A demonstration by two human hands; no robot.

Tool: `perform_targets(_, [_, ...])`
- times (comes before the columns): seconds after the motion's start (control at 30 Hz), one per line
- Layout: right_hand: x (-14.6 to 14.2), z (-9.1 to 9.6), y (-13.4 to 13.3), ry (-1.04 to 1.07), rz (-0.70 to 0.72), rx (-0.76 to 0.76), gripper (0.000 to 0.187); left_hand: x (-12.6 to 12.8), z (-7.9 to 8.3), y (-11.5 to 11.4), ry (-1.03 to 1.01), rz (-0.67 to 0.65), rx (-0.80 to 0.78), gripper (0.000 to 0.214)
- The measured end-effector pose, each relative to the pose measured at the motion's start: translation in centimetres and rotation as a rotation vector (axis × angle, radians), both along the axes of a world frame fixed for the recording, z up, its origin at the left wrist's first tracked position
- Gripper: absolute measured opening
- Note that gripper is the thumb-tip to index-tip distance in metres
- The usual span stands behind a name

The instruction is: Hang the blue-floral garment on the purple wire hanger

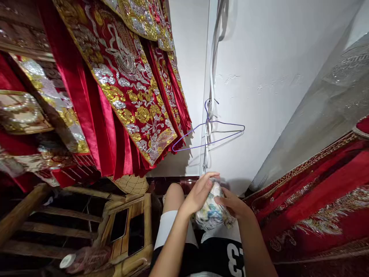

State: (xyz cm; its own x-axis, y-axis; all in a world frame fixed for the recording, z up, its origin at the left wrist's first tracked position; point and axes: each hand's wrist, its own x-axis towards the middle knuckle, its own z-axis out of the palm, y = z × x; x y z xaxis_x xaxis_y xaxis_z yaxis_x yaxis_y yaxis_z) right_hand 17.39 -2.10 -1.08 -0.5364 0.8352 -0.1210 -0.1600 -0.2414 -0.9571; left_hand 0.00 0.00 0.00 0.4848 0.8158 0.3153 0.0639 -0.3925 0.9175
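Note:
A crumpled bundle point(212, 211), white with blue, green and yellow patches, sits above my lap between my two hands. Whether it is cloth or a filled plastic bag I cannot make out. My left hand point(199, 193) presses along its left side and top, fingers stretched over it. On the other side, my right hand point(234, 204) grips the bundle with the thumb lying across its front. The fingertips of my right hand are partly hidden behind it. Above the hands, a purple wire hanger point(213, 143) hangs from a white strap point(211, 73) on the wall.
Red skirts with gold and silver embroidery point(135, 88) hang at the left. More red embroidered fabric point(314, 196) and a sheer grey-white cloth point(325, 88) hang at the right. A bamboo chair point(147, 215) at the lower left carries two phones point(136, 233) and a plastic bottle point(86, 259).

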Motion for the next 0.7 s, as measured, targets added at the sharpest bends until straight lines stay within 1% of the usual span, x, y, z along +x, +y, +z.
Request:
perform_targets(0.07, [1.0, 1.0, 0.8, -0.033, 0.138, 0.026, 0.045, -0.8, -1.1, 1.0, 0.098, -0.096, -0.079, 0.081])
perform_targets(0.1, [1.6, 1.6, 1.3, -0.071, 0.167, 0.057, 0.041, -1.3, -1.6, 1.5, 0.163, -0.130, -0.106, 0.083])
perform_targets(0.17, [2.8, 2.9, 2.7, -0.201, 0.160, 0.156, 0.028, -2.5, -2.4, 2.3, 0.338, -0.175, -0.136, 0.081])
perform_targets(0.2, [3.4, 3.7, 3.7, -0.291, 0.101, 0.230, 0.021, -3.2, -2.7, 2.7, 0.443, -0.181, -0.137, 0.078])
perform_targets(0.23, [3.9, 4.3, 4.7, -0.382, 0.002, 0.321, 0.013, -4.1, -2.8, 3.1, 0.546, -0.168, -0.127, 0.074])
perform_targets(0.27, [4.2, 4.9, 5.9, -0.460, -0.121, 0.418, 0.010, -4.9, -2.8, 3.4, 0.640, -0.131, -0.102, 0.070])
perform_targets(0.3, [4.3, 5.3, 7.2, -0.515, -0.248, 0.510, 0.020, -5.8, -2.5, 3.7, 0.719, -0.077, -0.065, 0.066])
perform_targets(0.33, [4.2, 5.5, 8.7, -0.546, -0.349, 0.587, 0.036, -6.6, -2.1, 3.9, 0.784, -0.018, -0.024, 0.062])
perform_targets(0.37, [4.0, 5.6, 10.1, -0.552, -0.421, 0.645, 0.051, -7.3, -1.7, 4.1, 0.845, 0.027, 0.014, 0.057])
perform_targets(0.4, [3.7, 5.4, 11.6, -0.542, -0.469, 0.687, 0.062, -7.8, -1.1, 4.2, 0.917, 0.052, 0.040, 0.052])
perform_targets(0.43, [3.3, 5.1, 12.9, -0.524, -0.515, 0.719, 0.069, -8.3, -0.5, 4.4, 1.005, 0.067, 0.054, 0.048])
perform_targets(0.47, [2.9, 4.6, 14.2, -0.510, -0.567, 0.746, 0.071, -8.6, 0.0, 4.4, 1.112, 0.082, 0.063, 0.044])
perform_targets(0.53, [2.5, 3.6, 16.1, -0.503, -0.667, 0.789, 0.063, -8.9, 0.8, 4.5, 1.327, 0.127, 0.081, 0.038])
perform_targets(0.6, [2.7, 2.8, 17.1, -0.525, -0.701, 0.804, 0.051, -9.2, 1.4, 4.5, 1.460, 0.189, 0.105, 0.037])
perform_targets(0.63, [3.0, 2.5, 17.2, -0.542, -0.704, 0.806, 0.045, -9.4, 1.6, 4.5, 1.483, 0.228, 0.122, 0.036])
perform_targets(0.7, [4.1, 2.4, 16.9, -0.570, -0.714, 0.814, 0.035, -9.9, 2.1, 4.7, 1.453, 0.317, 0.159, 0.037])
